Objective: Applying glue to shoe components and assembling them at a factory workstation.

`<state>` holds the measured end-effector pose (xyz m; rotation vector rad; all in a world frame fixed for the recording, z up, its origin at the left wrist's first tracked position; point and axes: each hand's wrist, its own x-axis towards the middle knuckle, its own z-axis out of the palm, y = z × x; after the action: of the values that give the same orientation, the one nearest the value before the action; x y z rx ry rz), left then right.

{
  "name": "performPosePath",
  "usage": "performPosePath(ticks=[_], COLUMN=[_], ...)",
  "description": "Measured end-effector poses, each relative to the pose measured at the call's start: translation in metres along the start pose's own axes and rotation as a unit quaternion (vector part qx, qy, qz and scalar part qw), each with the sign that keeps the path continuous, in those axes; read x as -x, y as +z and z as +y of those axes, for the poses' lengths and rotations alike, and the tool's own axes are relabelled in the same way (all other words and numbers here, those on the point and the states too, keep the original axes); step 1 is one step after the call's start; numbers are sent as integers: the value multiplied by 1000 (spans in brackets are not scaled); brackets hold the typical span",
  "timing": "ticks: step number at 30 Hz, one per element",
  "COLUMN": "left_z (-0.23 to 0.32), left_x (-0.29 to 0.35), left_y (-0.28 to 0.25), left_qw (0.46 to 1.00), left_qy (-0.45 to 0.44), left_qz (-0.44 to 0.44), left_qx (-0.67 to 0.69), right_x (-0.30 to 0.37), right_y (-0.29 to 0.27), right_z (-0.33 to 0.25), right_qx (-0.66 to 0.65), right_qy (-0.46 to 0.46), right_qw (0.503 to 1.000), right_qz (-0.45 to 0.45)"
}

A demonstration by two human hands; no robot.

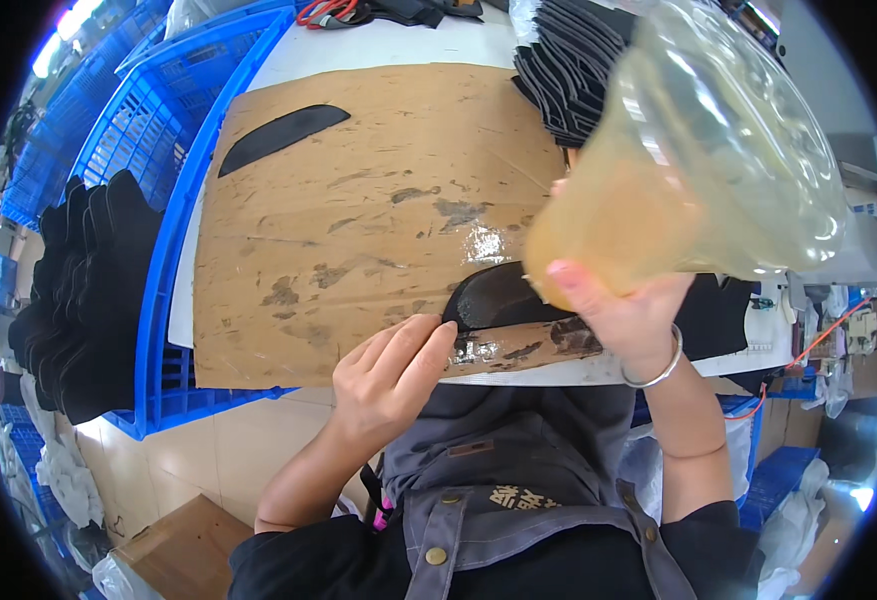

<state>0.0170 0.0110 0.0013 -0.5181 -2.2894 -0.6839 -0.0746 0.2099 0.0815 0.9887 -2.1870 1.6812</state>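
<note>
We see the left forearm (308, 475) come up from the lower edge, slanting rightward, with the left hand (393, 375) palm down at the near edge of the cardboard (358, 220). Its fingers are bent and close together, the tips touching the left end of the black piece (498, 298); we cannot tell whether they pinch it or only press. That piece lies near the cardboard's near edge, between the hands and partly behind the bottle (738, 160). The right forearm (693, 445) stands nearly upright below a bracelet (658, 365), and we see the right hand (638, 315) wrapped around the translucent, yellowish bottle, thumb toward us. The bottle tilts, narrow end down to the left over the piece; we cannot tell whether they touch.
</note>
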Motion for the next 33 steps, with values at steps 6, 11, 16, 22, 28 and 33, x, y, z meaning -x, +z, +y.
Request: performPosePath(ticks=[6, 11, 16, 22, 28, 33], left_z=[1, -1, 4, 1, 5, 14], left_x=[-3, -1, -3, 6, -5, -22], left_y=[-3, 0, -3, 2, -2, -24], left_qw=[1000, 999, 999, 998, 999, 981], left_qy=[-16, -11, -20, -27, -42, -162], left_qz=[14, 32, 17, 17, 12, -82], left_qx=[9, 21, 25, -49, 1, 61], right_x=[32, 32, 3, 2, 26, 65], right_y=[-62, -72, 5, 35, -31, -105], right_z=[0, -13, -20, -15, -5, 22], right_qx=[177, 44, 6, 21, 54, 96], right_qy=[55, 5, -64, -79, 129, 29], right_qw=[977, 973, 997, 995, 987, 959], right_qz=[103, 228, 44, 52, 73, 265])
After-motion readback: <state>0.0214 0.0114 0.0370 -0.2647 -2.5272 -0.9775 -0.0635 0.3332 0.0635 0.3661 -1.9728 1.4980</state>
